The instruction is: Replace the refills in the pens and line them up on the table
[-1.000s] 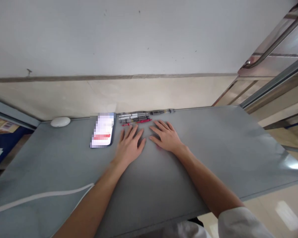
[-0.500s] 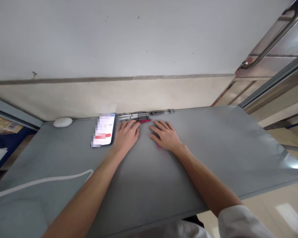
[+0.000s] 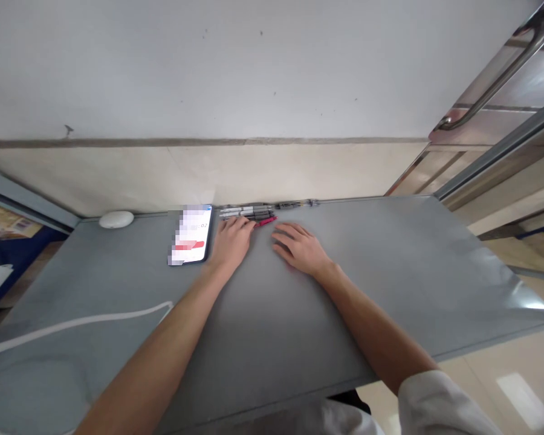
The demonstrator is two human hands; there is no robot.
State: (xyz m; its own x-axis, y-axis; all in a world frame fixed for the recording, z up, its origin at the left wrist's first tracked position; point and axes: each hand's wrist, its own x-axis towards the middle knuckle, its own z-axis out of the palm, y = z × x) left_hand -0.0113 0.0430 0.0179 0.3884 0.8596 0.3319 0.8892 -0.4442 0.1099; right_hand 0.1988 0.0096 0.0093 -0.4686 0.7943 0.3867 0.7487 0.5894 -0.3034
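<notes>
Touching the left fingers (image 3: pixel 239 222), the red pen (image 3: pixel 266 222) lies flat.

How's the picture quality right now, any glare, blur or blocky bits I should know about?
Head view: glare on the right end of the grey table; phone screen bright, its left side blocked out by pixelation; pens small and soft, hard to tell apart; wide-angle stretch towards the edges.
</notes>
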